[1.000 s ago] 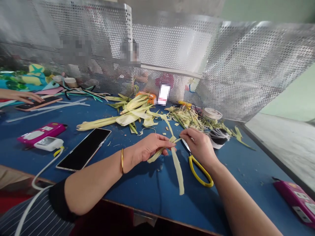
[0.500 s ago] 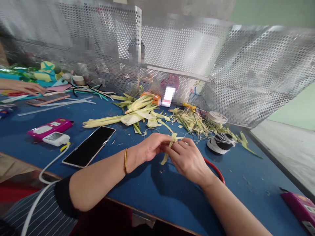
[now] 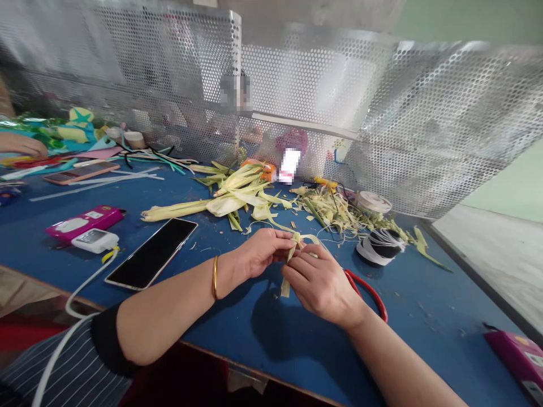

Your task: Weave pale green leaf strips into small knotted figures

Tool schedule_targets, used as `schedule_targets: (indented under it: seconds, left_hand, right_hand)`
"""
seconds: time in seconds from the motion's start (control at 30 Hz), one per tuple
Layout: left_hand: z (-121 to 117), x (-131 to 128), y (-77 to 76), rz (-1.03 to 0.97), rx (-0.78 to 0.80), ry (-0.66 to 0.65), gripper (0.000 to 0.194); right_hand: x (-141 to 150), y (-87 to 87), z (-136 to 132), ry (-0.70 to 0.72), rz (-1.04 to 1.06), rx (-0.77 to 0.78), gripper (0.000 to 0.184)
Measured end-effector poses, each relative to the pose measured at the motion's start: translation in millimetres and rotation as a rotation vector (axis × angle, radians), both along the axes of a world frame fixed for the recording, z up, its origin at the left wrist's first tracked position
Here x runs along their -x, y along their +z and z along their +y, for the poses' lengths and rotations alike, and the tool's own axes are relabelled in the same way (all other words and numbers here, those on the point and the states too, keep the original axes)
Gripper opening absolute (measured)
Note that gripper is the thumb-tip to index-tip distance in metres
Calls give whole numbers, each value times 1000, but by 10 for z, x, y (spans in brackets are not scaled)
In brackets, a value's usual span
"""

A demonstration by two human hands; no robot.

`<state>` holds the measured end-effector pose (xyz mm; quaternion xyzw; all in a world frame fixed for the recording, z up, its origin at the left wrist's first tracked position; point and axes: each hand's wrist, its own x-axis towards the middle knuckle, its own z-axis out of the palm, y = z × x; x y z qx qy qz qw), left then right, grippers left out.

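My left hand (image 3: 265, 251), with a gold bangle on the wrist, pinches a folded pale green corn husk strip (image 3: 296, 239) between thumb and fingers. Pressed close beside it, my right hand (image 3: 318, 280) has its fingers curled round the same husk, and one end of the strip hangs below them. Some of the strip is hidden behind the fingers. Under and beyond my right wrist lies a red-handled tool (image 3: 373, 295), mostly covered. Whole corn husks (image 3: 231, 198) lie just past my left hand. A spool of white cord (image 3: 380, 247) stands to the right.
Shredded husk scraps (image 3: 333, 209) are heaped at the back, before a perforated metal screen (image 3: 305, 79). A black-screened phone (image 3: 151, 253), a magenta device (image 3: 85, 223) and a white cable (image 3: 76, 288) lie at left. Another person's hand (image 3: 23, 145) is at far left, near coloured strips.
My right hand has shifted slightly down and curled further round the husk strip, which now bends over differently. The other person's hand has drawn back left from the phone there.
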<state>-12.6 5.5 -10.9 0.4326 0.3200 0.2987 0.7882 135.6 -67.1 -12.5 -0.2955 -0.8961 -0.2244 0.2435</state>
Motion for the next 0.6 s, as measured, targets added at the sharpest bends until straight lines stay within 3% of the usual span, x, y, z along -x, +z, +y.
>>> schedule_targets:
  seconds: [0.6]
  left_hand:
    - [-40,-19,59,68,31,90,12]
  right_hand:
    - [74,13,-48,133,-8,123,33]
